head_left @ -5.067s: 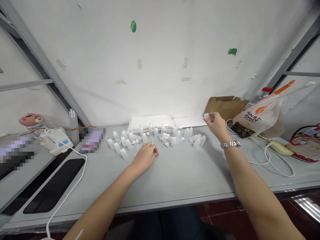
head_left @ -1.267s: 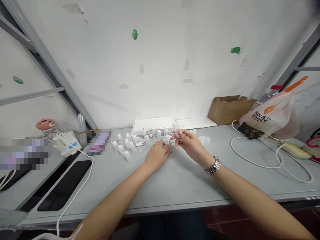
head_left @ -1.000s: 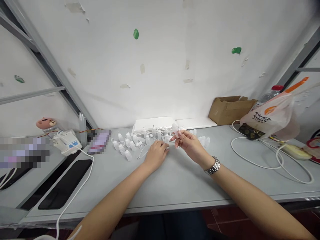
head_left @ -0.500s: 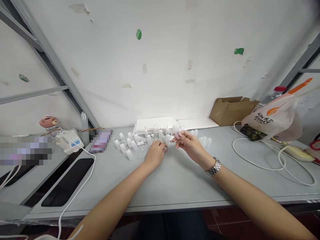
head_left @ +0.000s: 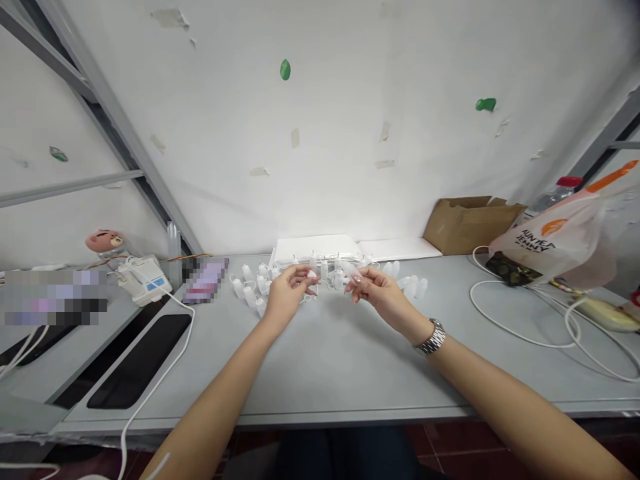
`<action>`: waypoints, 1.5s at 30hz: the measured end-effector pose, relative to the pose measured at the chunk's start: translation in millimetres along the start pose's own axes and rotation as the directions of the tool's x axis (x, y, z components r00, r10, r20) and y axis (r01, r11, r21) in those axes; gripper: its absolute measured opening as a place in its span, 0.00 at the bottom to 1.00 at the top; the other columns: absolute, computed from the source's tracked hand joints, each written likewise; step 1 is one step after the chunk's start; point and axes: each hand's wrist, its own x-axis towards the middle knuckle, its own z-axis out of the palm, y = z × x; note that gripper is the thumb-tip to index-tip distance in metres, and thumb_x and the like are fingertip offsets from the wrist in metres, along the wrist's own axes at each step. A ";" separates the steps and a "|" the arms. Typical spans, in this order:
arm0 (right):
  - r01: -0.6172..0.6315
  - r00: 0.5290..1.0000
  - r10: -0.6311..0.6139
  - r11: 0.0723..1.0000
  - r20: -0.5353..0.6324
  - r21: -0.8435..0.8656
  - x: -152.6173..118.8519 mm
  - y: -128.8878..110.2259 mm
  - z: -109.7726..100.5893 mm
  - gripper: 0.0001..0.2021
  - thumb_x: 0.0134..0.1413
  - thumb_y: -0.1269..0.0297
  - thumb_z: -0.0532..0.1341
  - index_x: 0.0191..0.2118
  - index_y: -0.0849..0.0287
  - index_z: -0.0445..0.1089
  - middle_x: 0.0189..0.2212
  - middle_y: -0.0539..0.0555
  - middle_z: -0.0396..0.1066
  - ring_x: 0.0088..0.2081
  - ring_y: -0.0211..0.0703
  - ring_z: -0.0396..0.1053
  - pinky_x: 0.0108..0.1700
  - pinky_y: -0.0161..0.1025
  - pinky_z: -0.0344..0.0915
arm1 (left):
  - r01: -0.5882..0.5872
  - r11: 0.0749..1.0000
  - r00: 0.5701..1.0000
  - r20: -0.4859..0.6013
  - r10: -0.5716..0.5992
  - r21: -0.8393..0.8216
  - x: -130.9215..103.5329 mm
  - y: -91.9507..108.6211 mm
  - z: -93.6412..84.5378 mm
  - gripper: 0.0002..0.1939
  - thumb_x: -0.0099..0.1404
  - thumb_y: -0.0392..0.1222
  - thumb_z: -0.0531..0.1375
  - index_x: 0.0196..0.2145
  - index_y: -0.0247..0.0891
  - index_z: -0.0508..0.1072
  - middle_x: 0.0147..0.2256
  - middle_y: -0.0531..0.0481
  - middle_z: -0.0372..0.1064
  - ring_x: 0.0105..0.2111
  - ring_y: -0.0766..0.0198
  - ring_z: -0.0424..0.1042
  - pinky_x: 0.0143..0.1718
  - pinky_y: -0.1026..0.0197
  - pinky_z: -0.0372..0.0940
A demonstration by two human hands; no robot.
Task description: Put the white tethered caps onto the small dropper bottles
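Note:
Between the fingertips of my left hand (head_left: 286,292) is a small white cap (head_left: 312,275), with a thin strap hanging below it. My right hand (head_left: 376,291), with a metal watch on the wrist, pinches a small translucent squeeze bottle (head_left: 352,271), tilted toward the left. The two hands face each other a short gap apart above the table. Several small white dropper bottles (head_left: 249,297) stand to the left, partly hidden by my left hand, and more stand behind. To the right of my right hand are several translucent bottles (head_left: 411,287).
White flat boxes or sheets (head_left: 320,245) lie against the wall. A cardboard box (head_left: 470,223) and a plastic bag (head_left: 555,233) sit at the back right, with a looped white cable (head_left: 505,337) before them. A black phone-like slab (head_left: 140,360) lies at the left.
My left hand has risen off the table and now holds a small cap with a strap. My right hand keeps its bottle, now tilted further toward the left hand. The view shifted slightly.

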 end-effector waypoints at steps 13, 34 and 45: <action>0.118 0.987 -0.078 0.944 0.140 -0.308 -7.0 4.5 8.3 0.10 0.51 0.56 0.59 0.34 0.57 0.64 0.26 0.50 0.68 0.27 0.37 0.66 0.34 0.41 0.65 | -0.149 0.988 0.973 0.183 0.140 0.035 -11.3 15.2 -7.7 0.08 0.50 0.40 0.63 0.32 0.44 0.78 0.32 0.50 0.71 0.33 0.63 0.69 0.35 0.61 0.66; 0.073 0.997 -0.049 0.820 0.057 -0.568 -13.7 -6.4 11.2 0.15 0.55 0.52 0.52 0.28 0.58 0.63 0.17 0.46 0.58 0.20 0.34 0.56 0.26 0.35 0.55 | -0.334 0.923 0.942 0.088 0.323 0.190 -20.5 9.4 1.9 0.06 0.51 0.38 0.63 0.29 0.44 0.78 0.29 0.52 0.73 0.31 0.63 0.70 0.35 0.62 0.66; 0.033 0.999 -0.032 0.850 0.011 -0.526 -10.7 -2.7 12.1 0.16 0.53 0.49 0.53 0.28 0.58 0.62 0.18 0.46 0.60 0.22 0.35 0.58 0.28 0.35 0.56 | -0.363 0.905 0.929 0.158 0.334 0.222 -18.5 5.3 -0.6 0.09 0.55 0.37 0.60 0.35 0.45 0.77 0.30 0.51 0.71 0.30 0.65 0.69 0.31 0.64 0.66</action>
